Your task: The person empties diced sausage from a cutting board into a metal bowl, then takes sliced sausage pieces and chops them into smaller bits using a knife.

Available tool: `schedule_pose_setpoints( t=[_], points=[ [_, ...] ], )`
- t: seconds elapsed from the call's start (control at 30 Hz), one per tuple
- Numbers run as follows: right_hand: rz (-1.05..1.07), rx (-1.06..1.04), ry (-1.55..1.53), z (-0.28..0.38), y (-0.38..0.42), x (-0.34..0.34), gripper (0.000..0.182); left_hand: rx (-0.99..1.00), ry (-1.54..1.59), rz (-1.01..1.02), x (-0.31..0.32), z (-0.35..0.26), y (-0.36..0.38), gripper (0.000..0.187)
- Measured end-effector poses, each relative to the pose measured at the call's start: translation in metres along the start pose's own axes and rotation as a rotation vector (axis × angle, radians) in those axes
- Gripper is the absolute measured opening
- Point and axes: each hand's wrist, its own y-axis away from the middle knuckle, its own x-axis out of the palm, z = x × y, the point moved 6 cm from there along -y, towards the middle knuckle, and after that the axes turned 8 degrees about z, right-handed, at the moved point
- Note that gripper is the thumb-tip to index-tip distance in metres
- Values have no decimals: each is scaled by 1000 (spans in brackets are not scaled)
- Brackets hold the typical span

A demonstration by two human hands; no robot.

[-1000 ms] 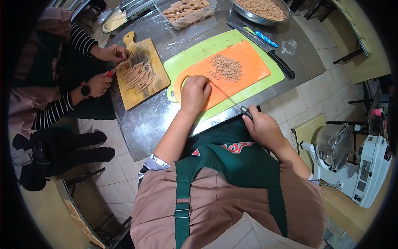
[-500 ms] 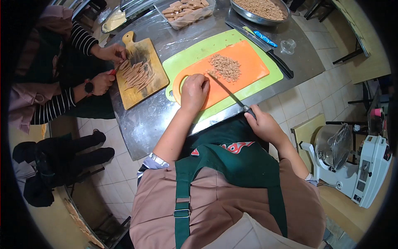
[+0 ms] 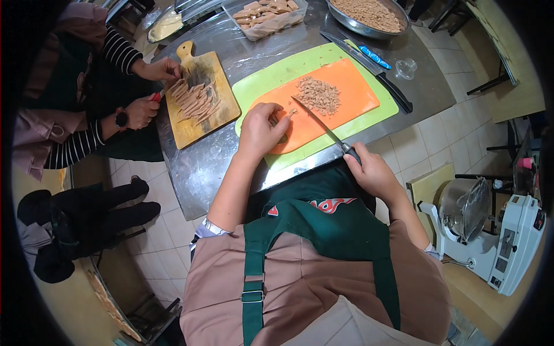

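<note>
My right hand (image 3: 366, 168) is closed round the black handle of a knife (image 3: 318, 122), whose blade points up and left over an orange board (image 3: 355, 86). My left hand (image 3: 262, 128) rests at the board's left end with fingers bent and thumb apart; a few small brown bits (image 3: 292, 111) lie by its fingertips, and whether it grips any is unclear. Right of the blade tip sits a pile of chopped brown pieces (image 3: 320, 95). Under the orange board lies a green board (image 3: 259, 75).
A co-worker's hands (image 3: 141, 112) work at brown strips on a wooden board (image 3: 231, 106) at left. Behind are a plastic box (image 3: 265, 29) of brown blocks and a metal bowl (image 3: 378, 32). A second knife (image 3: 395, 92) lies on the green board's right edge; a mixer (image 3: 490, 236) stands right.
My left hand has opened somewhat, its thumb now away from the fingers, and small bits show beside it. The knife still points at the board. The view has shifted slightly.
</note>
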Motion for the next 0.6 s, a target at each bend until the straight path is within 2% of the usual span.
schedule_pose_setpoints(
  t=[0.13,0.5,0.6],
  points=[
    [-10,-32,29,3,0,1,26,33,-21,56,8,-4,4,22],
    [-3,-38,169,10,-1,4,24,156,-104,-131,19,-7,0,9],
    [-6,-41,237,16,2,3,24,103,-174,-89,22,-6,-4,13]
  ],
)
